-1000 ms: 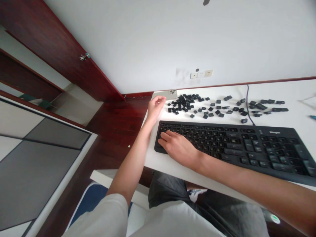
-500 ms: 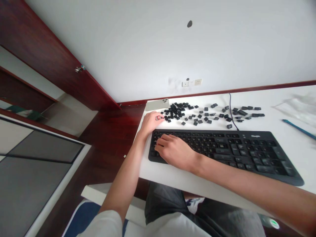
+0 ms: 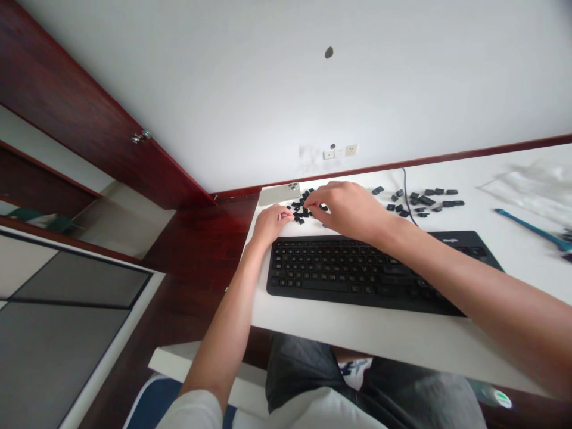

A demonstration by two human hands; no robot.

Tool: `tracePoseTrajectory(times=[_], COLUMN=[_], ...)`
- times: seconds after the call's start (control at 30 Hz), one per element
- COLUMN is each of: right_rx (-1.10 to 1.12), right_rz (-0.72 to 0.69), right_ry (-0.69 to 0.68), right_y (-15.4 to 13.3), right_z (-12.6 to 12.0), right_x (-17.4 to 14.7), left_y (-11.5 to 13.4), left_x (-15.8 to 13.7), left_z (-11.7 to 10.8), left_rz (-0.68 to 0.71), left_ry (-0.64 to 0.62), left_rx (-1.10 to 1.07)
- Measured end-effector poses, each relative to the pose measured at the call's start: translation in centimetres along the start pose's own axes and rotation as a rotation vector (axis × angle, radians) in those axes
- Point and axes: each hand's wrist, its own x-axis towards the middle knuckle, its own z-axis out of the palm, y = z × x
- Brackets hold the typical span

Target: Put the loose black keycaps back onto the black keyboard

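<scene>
Currently, both hands are at work over the far left part of the white bench (image 3: 348, 325). The left hand (image 3: 268, 225) rests by the left edge, its thumb and fingers drawn nearly together at the border of a cluster of small black keycaps (image 3: 305, 212); whether a keycap is pinched there cannot be told. The right hand (image 3: 351, 205) reaches across from the right, palm down, with its fingers bent toward the same cluster and covering part of it (its grip, if any, is likewise hidden).

The black keyboard (image 3: 322, 268) lies flat in front of the person, nearer than the keycaps, with its right portion partly covered by the right forearm. Its cable (image 3: 406, 193) runs from the rear edge toward the wall. Further loose keys (image 3: 426, 201) lie scattered on both sides of the cable, including some longer pieces.

A pale phone (image 3: 279, 193) lies camera side up at the far left corner, just beyond the left hand. To the right, well apart from the hands, lie a blue tool (image 3: 527, 224) and a crumpled, translucent sheet (image 3: 540, 187), the latter blurred. Wall sockets (image 3: 340, 152) sit above the rear edge.
</scene>
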Motion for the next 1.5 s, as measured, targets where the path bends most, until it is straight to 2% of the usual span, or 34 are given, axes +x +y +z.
tracePoseTrajectory(times=[0.07, 0.13, 0.2, 0.27, 0.4, 0.57, 0.73, 0.97, 1.2, 1.3, 1.4, 1.43, 1.5], right_rx=[0.054, 0.117, 0.177, 0.218, 0.233, 0.237, 0.206, 0.216, 0.235, 0.287, 0.246, 0.208, 0.099], right_rz=[-0.002, -0.041, -0.075, -0.084, -0.073, -0.115, -0.149, -0.083, -0.019, 0.005, 0.086, 0.121, 0.205], right_ry=[0.038, 0.065, 0.086, 0.103, 0.074, 0.06, 0.053, 0.066, 0.11, 0.114, 0.077, 0.048, -0.025], right_y=[0.7, 0.9, 0.6, 0.2, -0.3, -0.3, 0.1, 0.4, 0.3, 1.3, 4.0, 5.2, 8.0], right_z=[-0.4, -0.5, -0.4, -0.1, 0.7, 1.5, 1.9, 2.4, 3.0, 2.9, 2.1, 1.6, 0.5], right_x=[0.2, 0.3, 0.3, 0.2, 0.0, -0.1, -0.1, -0.1, -0.2, 0.3, 0.9, 1.0, 1.0], left_y=[0.5, 1.4, 2.6, 3.8, 5.1, 4.9, 4.9, 4.8, 4.6, 3.5, 1.6, 0.9, -0.2], left_x=[0.1, 0.2, 0.1, -0.1, -0.6, -0.7, -0.7, -0.7, -0.6, -0.3, 0.0, 0.1, 0.1], left_z=[0.1, 0.3, 0.5, 0.7, 1.2, 1.8, 2.1, 2.3, 2.4, 1.9, 1.2, 1.0, 0.8], left_rz=[-0.06, -0.166, -0.274, -0.352, -0.447, -0.37, -0.37, -0.304, -0.319, -0.256, -0.158, -0.152, -0.143], left_ry=[0.078, 0.109, 0.059, 0.003, -0.029, -0.094, -0.15, -0.142, -0.114, 0.04, 0.267, 0.297, 0.265], left_rx=[-0.265, -0.644, -1.021, -1.274, -1.447, -1.525, -1.461, -1.414, -1.315, -1.05, -0.521, -0.357, -0.144])
